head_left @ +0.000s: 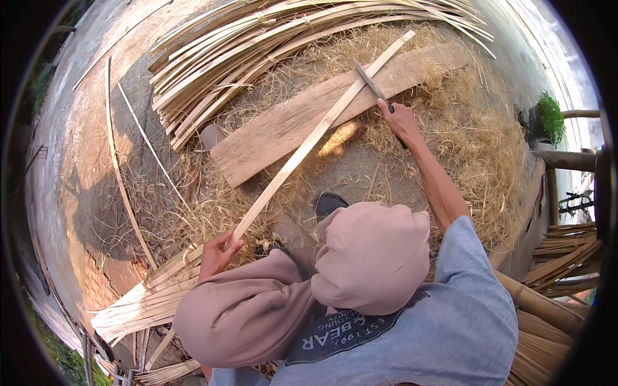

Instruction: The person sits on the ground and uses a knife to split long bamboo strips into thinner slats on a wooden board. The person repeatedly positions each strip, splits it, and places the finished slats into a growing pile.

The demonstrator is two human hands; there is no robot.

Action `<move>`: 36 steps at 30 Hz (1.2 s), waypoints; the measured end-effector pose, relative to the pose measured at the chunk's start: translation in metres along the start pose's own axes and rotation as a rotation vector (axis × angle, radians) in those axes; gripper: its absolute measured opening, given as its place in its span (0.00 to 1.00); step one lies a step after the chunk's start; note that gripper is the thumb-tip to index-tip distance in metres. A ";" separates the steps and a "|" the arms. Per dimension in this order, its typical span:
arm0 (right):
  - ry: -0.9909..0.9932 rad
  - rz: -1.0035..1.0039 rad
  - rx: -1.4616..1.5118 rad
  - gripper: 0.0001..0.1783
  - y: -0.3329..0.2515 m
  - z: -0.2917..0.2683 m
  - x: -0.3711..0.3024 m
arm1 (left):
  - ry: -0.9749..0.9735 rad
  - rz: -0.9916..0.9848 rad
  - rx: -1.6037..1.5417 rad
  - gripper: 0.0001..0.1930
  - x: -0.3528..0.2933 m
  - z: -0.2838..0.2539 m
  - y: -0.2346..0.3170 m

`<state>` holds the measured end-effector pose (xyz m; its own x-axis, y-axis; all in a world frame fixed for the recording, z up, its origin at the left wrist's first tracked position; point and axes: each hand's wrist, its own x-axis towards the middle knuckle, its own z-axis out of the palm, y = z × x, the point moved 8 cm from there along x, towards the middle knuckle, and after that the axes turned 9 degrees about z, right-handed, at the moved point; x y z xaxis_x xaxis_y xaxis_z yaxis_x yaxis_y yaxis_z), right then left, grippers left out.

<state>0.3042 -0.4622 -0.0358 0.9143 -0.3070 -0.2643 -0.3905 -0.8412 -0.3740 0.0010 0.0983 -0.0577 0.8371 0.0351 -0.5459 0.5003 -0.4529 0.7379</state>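
My left hand (pixel 219 253) is closed round the near end of a long pale bamboo strip (pixel 301 149), beside my left knee. The strip slants up and to the right, across a wide wooden board (pixel 267 143). In my right hand (pixel 400 122) is a knife (pixel 368 78) with a dark handle, gripped in a closed fist. Its blade crosses the strip near the far end, over the board. Whether the edge touches the strip, I cannot tell. Below the board, one dark shoe (pixel 331 204) shows.
Curly bamboo shavings (pixel 479 154) cover the ground around the board. A large bundle of strips (pixel 257 48) lies at the far side. Another pile of pale strips (pixel 151 302) is by my left knee. Thin loose strips (pixel 117 154) lie left. A bamboo pole (pixel 537 302) stands close on my right.
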 end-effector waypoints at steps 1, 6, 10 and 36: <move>0.071 -0.093 -0.013 0.44 -0.008 0.010 -0.013 | -0.044 0.039 0.059 0.16 0.019 0.012 0.020; -0.334 -0.252 0.070 0.41 -0.082 0.087 -0.143 | -0.189 0.076 -0.055 0.26 0.088 0.073 0.058; -0.258 -0.585 -0.108 0.39 -0.077 0.090 -0.210 | -0.053 0.240 0.219 0.27 0.090 0.085 0.084; 0.147 -0.019 0.075 0.43 0.023 -0.007 0.009 | -0.072 -0.059 0.155 0.25 -0.016 -0.005 -0.017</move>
<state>0.3039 -0.4875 -0.0403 0.9253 -0.3578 -0.1256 -0.3750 -0.8137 -0.4442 -0.0203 0.1099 -0.0594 0.7866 0.0040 -0.6175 0.5030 -0.5843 0.6369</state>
